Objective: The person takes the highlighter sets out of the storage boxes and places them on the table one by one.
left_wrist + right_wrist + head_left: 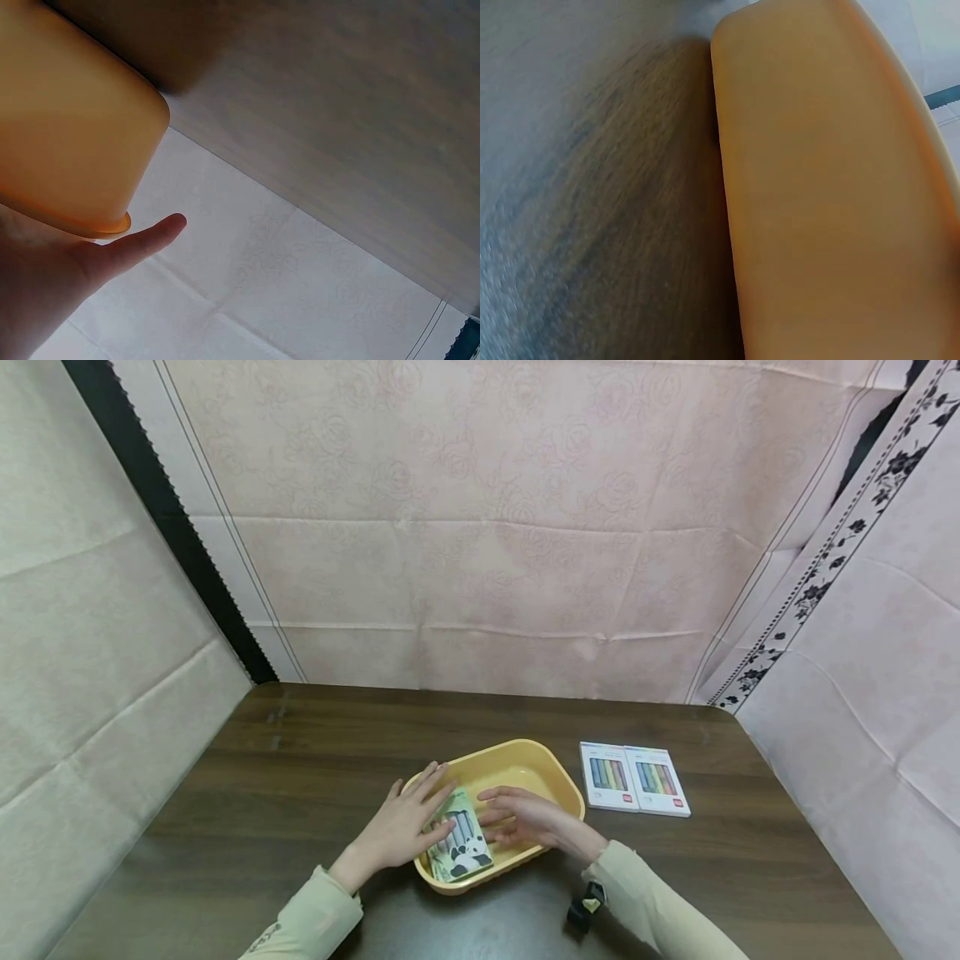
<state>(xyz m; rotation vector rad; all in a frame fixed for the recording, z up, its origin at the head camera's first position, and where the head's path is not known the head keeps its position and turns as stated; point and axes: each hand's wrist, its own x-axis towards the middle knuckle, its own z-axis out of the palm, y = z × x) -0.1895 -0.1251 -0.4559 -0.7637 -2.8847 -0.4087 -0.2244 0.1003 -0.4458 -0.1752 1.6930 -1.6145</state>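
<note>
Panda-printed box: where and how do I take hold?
Probably grip the panda-printed box by its right long edge, from above on the right: it lies left in the yellow tray, bare floor beyond that edge, and the left hand overlaps its left side.

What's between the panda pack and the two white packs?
In the head view, the right hand and the yellow basket's rim lie between the panda pack and white packs.

Green panda box (pixel 468 852) — partly covered by the left hand (pixel 405 825). Yellow tray (pixel 525 758) — cut off by the frame edge in both wrist views. Small print on white boxes (pixel 610 777): illegible at this size.
</note>
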